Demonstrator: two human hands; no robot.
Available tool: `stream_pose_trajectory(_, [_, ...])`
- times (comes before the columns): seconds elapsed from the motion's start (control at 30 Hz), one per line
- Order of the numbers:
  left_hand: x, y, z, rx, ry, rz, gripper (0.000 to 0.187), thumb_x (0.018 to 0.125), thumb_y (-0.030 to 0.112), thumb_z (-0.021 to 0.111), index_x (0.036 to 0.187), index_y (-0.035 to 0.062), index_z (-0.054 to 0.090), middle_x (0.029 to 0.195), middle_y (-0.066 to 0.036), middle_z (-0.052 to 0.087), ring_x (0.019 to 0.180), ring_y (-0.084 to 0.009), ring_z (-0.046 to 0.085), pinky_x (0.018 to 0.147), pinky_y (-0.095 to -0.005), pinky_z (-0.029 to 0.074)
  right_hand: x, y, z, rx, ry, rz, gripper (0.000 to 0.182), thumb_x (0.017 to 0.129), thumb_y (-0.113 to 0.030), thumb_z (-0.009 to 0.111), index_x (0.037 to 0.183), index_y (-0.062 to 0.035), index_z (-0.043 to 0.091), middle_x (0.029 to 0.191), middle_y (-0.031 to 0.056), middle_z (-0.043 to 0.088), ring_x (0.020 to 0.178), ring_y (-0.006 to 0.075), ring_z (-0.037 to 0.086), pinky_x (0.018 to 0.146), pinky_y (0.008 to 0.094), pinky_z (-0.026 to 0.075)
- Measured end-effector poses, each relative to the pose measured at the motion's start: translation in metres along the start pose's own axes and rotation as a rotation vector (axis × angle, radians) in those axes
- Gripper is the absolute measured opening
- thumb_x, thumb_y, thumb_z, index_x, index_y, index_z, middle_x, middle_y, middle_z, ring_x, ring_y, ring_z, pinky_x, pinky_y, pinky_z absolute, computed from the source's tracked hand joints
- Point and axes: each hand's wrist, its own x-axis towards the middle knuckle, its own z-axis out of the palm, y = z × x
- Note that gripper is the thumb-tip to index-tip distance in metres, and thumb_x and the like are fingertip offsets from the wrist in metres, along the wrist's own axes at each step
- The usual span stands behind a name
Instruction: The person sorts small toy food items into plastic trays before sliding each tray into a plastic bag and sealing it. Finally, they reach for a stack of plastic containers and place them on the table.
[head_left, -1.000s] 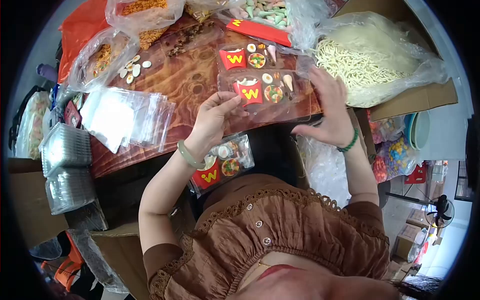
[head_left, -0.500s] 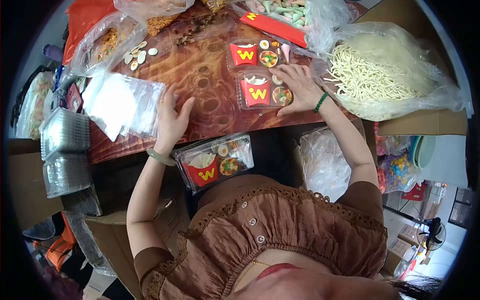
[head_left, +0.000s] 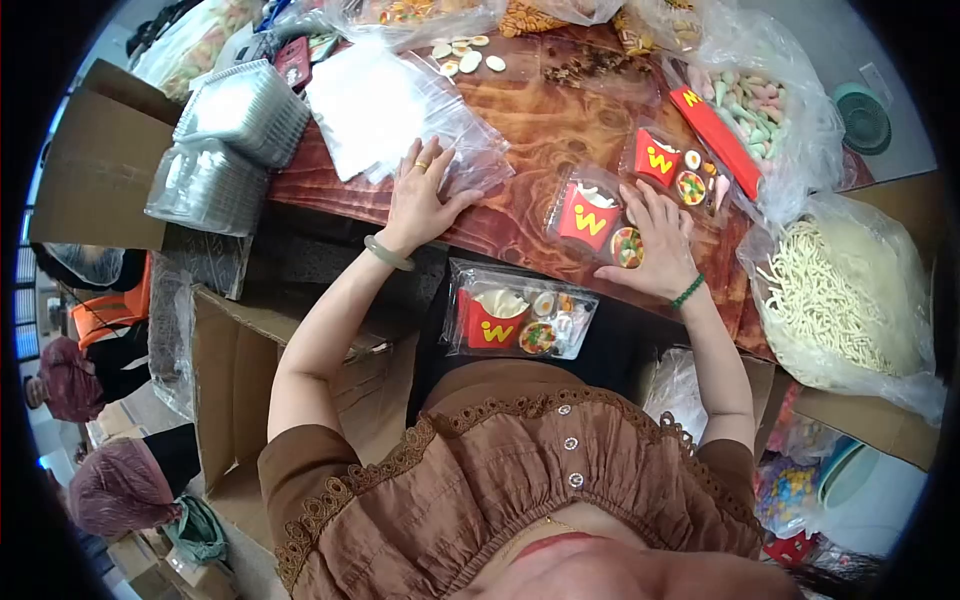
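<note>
My left hand [head_left: 425, 205], fingers spread, rests on the edge of a stack of clear plastic bags [head_left: 385, 110]. Spread over the right part of a clear tray [head_left: 585, 213] is my right hand [head_left: 655, 235]; the tray holds a red fries carton and a small round food piece. Just behind it lies a second tray [head_left: 657, 158] with a red carton, an egg piece and a round food piece. On my lap sits a bagged pack [head_left: 493, 320] with a red carton, an egg piece and a round food piece.
Stacked clear plastic trays [head_left: 240, 115] stand at the left table edge. Egg pieces [head_left: 470, 62] and a red strip of cartons [head_left: 715, 140] lie farther back. A bag of cream-coloured strands [head_left: 825, 300] is at the right. Two people [head_left: 120, 485] are at the far left.
The camera view has turned, so the table and its items appear shifted and tilted. My left hand now touches the plastic bags. My right hand remains over the nearer tray.
</note>
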Motion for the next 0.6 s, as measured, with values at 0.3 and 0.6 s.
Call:
stream_pose_trajectory(0.3, [0.002,-0.004,0.017,-0.049,0.056,0.026,0.016,0.086,0.015,0.061,0.098,0.0068,0.069,0.118,-0.018,0.060,0.117,-0.0375,0.051,0.093,-0.0416,0.045,0.009,0.023,0.004,0.042,-0.087,-0.093,0.105,0.058,-0.071,0.070,0.141,-0.0165,0.036,0.143,0.0155,0.032,0.130,0.0341,0.030,0.106,0.0507,0.019])
stream_pose_trajectory(0.6, [0.015,-0.005,0.022,-0.077,0.104,0.091,0.017,0.088,0.014,0.062,0.094,-0.0009,0.056,0.104,-0.016,0.061,0.098,-0.0333,0.053,0.084,-0.0412,0.043,-0.001,0.077,-0.034,0.947,-0.042,0.110,0.041,0.099,-0.030,0.046,0.130,-0.0045,0.049,0.132,0.0077,0.048,0.122,0.0184,0.045,0.105,0.0343,0.034])
